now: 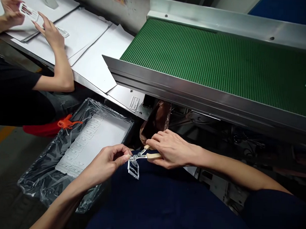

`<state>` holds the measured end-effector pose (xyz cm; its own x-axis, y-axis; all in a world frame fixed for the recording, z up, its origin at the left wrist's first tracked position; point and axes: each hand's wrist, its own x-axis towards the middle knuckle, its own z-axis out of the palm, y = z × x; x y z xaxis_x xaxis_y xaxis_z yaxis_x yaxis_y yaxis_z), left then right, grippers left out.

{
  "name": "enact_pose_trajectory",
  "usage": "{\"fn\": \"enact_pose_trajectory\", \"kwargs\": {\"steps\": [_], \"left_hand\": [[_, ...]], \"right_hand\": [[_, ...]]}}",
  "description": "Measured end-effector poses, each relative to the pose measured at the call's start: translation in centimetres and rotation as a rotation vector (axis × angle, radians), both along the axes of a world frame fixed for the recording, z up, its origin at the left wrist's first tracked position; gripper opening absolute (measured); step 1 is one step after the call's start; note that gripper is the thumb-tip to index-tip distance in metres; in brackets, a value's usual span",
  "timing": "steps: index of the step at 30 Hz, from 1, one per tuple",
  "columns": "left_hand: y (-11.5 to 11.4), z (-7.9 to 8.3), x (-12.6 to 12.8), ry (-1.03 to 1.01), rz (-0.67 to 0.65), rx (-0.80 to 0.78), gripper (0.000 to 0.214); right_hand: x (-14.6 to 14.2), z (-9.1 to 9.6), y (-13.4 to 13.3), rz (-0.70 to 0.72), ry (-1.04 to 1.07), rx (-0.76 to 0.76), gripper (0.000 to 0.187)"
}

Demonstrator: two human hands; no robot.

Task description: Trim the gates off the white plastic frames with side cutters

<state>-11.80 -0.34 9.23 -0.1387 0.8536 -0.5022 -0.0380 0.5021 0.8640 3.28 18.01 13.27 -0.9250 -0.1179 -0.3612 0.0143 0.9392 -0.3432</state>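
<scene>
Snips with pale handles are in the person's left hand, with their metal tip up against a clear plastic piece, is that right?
Not quite: the head view shows the snips in the right hand, not the left. The rest stands: their metal tip is up against the clear plastic piece, which the left hand pinches.

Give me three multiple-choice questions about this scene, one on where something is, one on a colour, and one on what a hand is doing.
1. Where is the plastic-lined tray? A on the conveyor belt; B under the person's left hand; C on the white paper sheets.
2. What colour is the conveyor belt? A blue; B orange; C green.
3. What is the person's right hand doing? A gripping cream-handled snips; B lying flat on the belt; C lifting the tray.

1 B: the tray shows below that hand, off the belt.
2 C: its surface is green.
3 A: the handles sit in its grip, the tips by a clear plastic piece.
</scene>
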Motion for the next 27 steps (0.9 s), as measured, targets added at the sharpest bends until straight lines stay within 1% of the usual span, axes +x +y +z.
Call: {"fn": "enact_pose_trajectory", "kwargs": {"steps": [7, 13, 16, 19, 23, 27], "left_hand": [[0.3, 0.1, -0.1, 0.119, -0.087, -0.031, 0.021], [0.7, 0.3, 0.0, 0.221, -0.177, -0.048, 0.023], [0.8, 0.5, 0.1, 0.254, -0.197, -0.051, 0.023], [0.8, 0.6, 0.2, 0.269, -0.204, -0.056, 0.022], [0.8, 0.2, 0.3, 0.233, -0.191, -0.037, 0.022], [0.9, -0.4, 0.2, 0.166, -0.158, -0.032, 0.022]], "right_hand": [[-0.1, 1.3, -0.6, 0.059, 0.009, 0.122, 0.041], [-0.6, 2.0, -0.9, 0.12, 0.007, 0.165, 0.036], [-0.8, 2.2, -1.2, 0.135, 0.017, 0.201, 0.033], [-1.0, 2.3, -1.4, 0.138, 0.046, 0.225, 0.026], [-1.6, 2.4, -1.3, 0.157, 0.057, 0.198, 0.018], [-2.0, 2.1, -0.8, 0.136, -0.011, 0.124, 0.014]]}}
